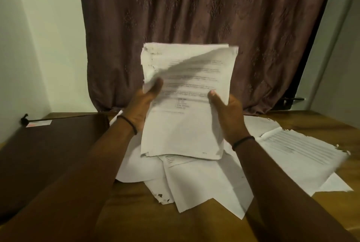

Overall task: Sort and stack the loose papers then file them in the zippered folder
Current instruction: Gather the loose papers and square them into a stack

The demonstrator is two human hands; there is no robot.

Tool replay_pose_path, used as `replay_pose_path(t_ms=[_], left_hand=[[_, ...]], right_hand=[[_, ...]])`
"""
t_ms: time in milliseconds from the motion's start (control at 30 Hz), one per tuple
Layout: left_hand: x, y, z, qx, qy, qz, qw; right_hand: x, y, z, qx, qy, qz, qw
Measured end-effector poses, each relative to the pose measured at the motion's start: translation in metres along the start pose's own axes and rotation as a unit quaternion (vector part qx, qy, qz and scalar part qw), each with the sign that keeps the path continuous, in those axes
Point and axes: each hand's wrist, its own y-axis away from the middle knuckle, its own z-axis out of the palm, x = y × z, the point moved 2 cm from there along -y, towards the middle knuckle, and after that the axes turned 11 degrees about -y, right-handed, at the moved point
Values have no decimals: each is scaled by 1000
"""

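Papers, white and printed, are what you hold: a thin sheaf of white printed sheets (pixel 185 105) stands nearly upright between your hands, long axis vertical, top edge toward the curtain, bottom edge just above the loose heap. Behind everything hangs a brown woven curtain with a raised leaf pattern (pixel 194 17), falling in soft folds to the tabletop. Below it lies a glossy brown wooden table (pixel 136 212), grain showing near you. On its left side rests a flat dark brown zippered folder (pixel 48 154), smooth-faced, with a small pale label at its far corner whose writing is too blurred to read. A scattered heap of white loose sheets (pixel 204 183) spreads across the middle and right, overlapping at angles, some edges ragged and nibbled. Print on every page is smeared grey lines; none of it can be read. The sheaf's top left corner is tattered and a front sheet curls forward. Your left hand (pixel 144 105) clamps the sheaf's left edge, thumb in front. Your right hand (pixel 228 111) grips the right edge the same way. A thin dark band circles each wrist.
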Motion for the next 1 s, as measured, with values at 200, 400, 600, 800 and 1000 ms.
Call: replay_pose_path(t_ms=[200,400,600,800,1000], left_hand=[[16,-7,1,-71,128,-39,989],[-23,-2,-1,-71,201,-113,971],[-36,-9,-10,22,136,-146,980],[-34,-10,-19,65,121,-144,980],[-29,-6,-16,52,96,-119,987]], right_hand=[[-7,-12,3,30,62,-61,996],[14,1,-8,168,191,-30,967],[13,-3,-8,143,170,-57,973],[9,-7,-22,62,-29,18,997],[18,0,-23,31,-90,96,991]])
